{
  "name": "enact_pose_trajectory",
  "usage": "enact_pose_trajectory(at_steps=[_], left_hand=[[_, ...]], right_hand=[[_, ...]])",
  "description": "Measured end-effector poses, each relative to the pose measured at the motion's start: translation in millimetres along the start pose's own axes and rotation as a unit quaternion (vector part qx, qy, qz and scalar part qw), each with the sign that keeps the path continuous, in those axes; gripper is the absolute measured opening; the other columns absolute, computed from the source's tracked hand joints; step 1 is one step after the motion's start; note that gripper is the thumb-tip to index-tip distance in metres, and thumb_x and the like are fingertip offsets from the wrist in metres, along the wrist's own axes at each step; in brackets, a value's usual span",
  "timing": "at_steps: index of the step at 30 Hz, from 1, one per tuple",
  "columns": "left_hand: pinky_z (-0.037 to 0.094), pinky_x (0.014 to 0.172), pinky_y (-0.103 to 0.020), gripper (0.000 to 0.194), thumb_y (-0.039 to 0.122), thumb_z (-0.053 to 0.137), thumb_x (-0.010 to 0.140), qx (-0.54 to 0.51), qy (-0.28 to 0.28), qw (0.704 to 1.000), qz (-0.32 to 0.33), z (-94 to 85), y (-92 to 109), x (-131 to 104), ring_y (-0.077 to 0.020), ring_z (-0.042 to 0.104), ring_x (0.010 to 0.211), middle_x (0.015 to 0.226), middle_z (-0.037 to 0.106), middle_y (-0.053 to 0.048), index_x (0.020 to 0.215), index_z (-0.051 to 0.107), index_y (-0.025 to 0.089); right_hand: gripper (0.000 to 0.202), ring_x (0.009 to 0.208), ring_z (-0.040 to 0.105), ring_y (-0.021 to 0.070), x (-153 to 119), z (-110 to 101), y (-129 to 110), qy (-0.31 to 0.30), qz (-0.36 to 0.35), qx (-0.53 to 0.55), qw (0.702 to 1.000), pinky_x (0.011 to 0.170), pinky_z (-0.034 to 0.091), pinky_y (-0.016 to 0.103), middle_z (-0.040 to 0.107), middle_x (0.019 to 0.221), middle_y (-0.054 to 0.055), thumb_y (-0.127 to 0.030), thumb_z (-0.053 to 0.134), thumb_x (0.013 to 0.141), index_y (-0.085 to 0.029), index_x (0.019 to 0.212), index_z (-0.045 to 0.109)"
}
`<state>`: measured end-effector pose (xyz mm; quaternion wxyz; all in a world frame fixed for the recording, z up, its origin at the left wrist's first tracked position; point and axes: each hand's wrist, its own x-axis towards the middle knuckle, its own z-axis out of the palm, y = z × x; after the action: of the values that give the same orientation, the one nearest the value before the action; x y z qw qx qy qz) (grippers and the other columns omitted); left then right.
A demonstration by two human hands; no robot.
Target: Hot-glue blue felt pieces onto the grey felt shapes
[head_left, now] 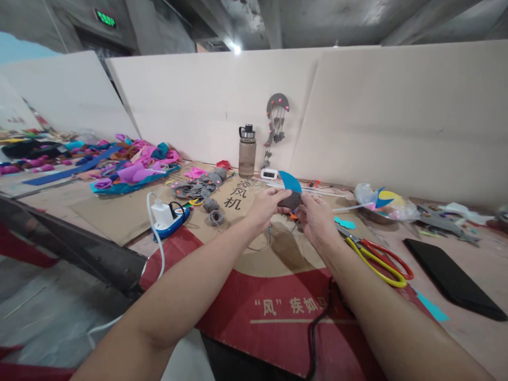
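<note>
Above the cardboard, my two hands hold a crescent-shaped felt piece between them, its upper part blue [290, 182] and its lower part dark grey [291, 200]. The fingers of my left hand [262, 209] pinch the grey part from the left. My right hand [316, 218] is closed at its right edge. Whether a needle sits in those fingers is too small to tell. A thin grey thread [260, 247] hangs in a loop beneath the hands. Scissors [381, 256] with red and yellow handles lie beside my right forearm.
A water bottle [247, 153] stands near the back board, beside a hanging grey moon ornament [278, 106]. Grey yarn balls [210, 205], a power strip [171, 222] and felt scraps [137, 169] lie left. A bowl [381, 214] and black phone [452, 278] are right.
</note>
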<state>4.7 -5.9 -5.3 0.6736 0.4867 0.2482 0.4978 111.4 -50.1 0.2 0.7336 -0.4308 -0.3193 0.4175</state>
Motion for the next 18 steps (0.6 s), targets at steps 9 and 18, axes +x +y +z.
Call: enact_pose_trajectory(at_steps=[9, 18], left_hand=[[0.045, 0.052, -0.022, 0.015, 0.027, 0.071, 0.08, 0.045, 0.032, 0.998, -0.032, -0.6, -1.9, -1.6, -0.0105, 0.058, 0.061, 0.079, 0.066, -0.005, 0.082, 0.068, 0.012], [0.047, 0.058, -0.023, 0.004, 0.014, 0.065, 0.076, -0.031, -0.004, 1.0, 0.001, 5.7, 1.5, -2.5, -0.0112, 0.058, 0.066, 0.076, 0.065, -0.005, 0.075, 0.067, 0.011]], right_hand=[[0.033, 0.042, 0.028, 0.0032, 0.9, -2.5, 9.0, -0.054, -0.042, -0.015, 0.998, 0.038, 0.02, 0.018, 0.039, 0.049, -0.011, -0.04, 0.08, 0.064, -0.018, 0.068, 0.056], [0.033, 0.05, 0.04, 0.005, -1.1, -0.6, 8.8, -0.047, -0.033, 0.004, 0.998, 0.043, 0.031, 0.017, 0.05, 0.059, -0.007, -0.042, 0.08, 0.062, -0.018, 0.072, 0.06]])
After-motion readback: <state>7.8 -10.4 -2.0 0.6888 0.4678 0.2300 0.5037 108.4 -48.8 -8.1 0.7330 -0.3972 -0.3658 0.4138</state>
